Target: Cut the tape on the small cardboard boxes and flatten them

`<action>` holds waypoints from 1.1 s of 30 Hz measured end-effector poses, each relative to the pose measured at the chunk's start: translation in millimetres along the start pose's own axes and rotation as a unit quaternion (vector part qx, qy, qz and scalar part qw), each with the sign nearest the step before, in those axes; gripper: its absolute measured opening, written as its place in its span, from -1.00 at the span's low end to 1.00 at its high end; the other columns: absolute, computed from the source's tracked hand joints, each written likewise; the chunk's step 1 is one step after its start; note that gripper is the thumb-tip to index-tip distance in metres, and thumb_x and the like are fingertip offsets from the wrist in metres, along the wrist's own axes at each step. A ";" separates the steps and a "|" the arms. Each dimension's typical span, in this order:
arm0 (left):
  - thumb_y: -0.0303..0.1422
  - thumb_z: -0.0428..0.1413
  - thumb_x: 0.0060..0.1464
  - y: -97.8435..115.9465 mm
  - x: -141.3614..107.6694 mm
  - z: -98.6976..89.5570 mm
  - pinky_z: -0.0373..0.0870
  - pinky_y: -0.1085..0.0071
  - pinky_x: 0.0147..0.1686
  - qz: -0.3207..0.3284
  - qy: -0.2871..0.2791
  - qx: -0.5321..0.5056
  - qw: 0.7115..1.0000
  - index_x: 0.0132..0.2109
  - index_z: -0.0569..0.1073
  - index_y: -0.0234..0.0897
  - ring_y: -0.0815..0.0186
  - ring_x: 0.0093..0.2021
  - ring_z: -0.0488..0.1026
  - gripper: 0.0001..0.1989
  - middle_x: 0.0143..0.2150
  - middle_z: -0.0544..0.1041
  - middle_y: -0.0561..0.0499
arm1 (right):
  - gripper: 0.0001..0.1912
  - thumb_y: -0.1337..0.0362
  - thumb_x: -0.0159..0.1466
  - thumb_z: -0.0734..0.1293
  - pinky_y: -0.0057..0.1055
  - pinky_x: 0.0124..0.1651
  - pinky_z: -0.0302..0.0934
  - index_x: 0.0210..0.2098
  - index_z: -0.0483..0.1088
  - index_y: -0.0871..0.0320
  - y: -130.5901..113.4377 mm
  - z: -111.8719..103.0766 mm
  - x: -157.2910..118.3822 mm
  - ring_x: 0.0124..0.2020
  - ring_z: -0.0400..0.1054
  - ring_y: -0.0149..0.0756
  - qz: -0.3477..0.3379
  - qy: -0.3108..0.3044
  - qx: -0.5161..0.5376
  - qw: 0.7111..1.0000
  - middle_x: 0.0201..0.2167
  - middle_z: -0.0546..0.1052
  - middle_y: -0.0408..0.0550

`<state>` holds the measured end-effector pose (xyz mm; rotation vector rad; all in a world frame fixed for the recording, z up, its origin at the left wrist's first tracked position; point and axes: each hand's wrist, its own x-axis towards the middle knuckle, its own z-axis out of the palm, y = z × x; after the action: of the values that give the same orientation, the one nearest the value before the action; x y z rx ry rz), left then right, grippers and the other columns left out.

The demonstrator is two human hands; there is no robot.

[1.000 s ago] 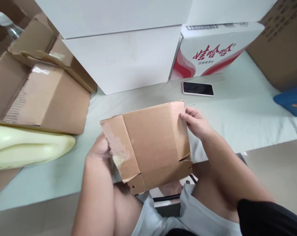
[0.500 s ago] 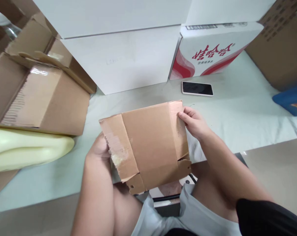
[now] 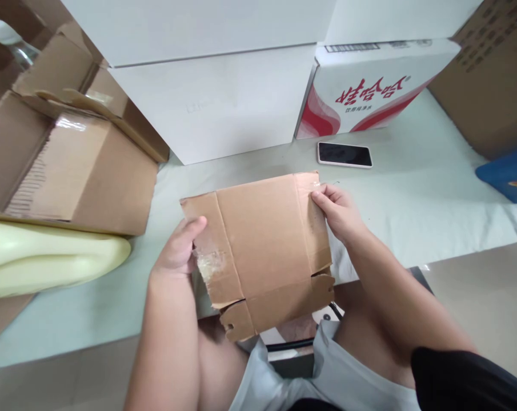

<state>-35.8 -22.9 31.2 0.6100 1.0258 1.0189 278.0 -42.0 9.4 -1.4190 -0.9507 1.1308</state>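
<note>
A flattened brown cardboard piece (image 3: 267, 245) with creased side flaps is held up over the table's front edge, tilted a little. My left hand (image 3: 179, 245) grips its left flap, the thumb on top and the other fingers hidden behind. Clear tape and a torn patch show on that flap, below the thumb. My right hand (image 3: 337, 211) pinches the upper part of the right flap between thumb and fingers. Two notched tabs hang at the bottom edge of the cardboard, over my lap.
Behind stand white boxes (image 3: 215, 108) and a red-and-white printed box (image 3: 369, 91). A phone (image 3: 344, 154) lies on the pale cloth (image 3: 416, 188). Open cartons (image 3: 116, 177) and a pale yellow object (image 3: 56, 260) are at left; a blue item (image 3: 509, 174) sits at right.
My left thumb has come round onto the front of the left flap. That flap now lies flatter, its outer corner shifted slightly right. My right hand keeps its pinch.
</note>
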 end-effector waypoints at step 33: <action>-0.21 0.53 -0.08 -1.4 4.1 -5.1 0.66 0.04 0.17 0.010 -0.005 0.001 1.000 -0.10 0.65 -0.28 -0.17 0.15 0.67 -0.57 -0.22 0.77 -0.09 | -0.45 -0.25 0.06 0.50 -0.32 -0.40 0.08 -0.60 0.32 0.04 9.0 -0.8 0.5 -0.49 0.14 -0.33 -0.006 0.024 0.095 0.995 -0.58 0.26 -0.16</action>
<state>-39.3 -20.1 26.2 0.6290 1.0134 1.0316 278.7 -43.0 0.4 -1.2790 -0.7956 1.1417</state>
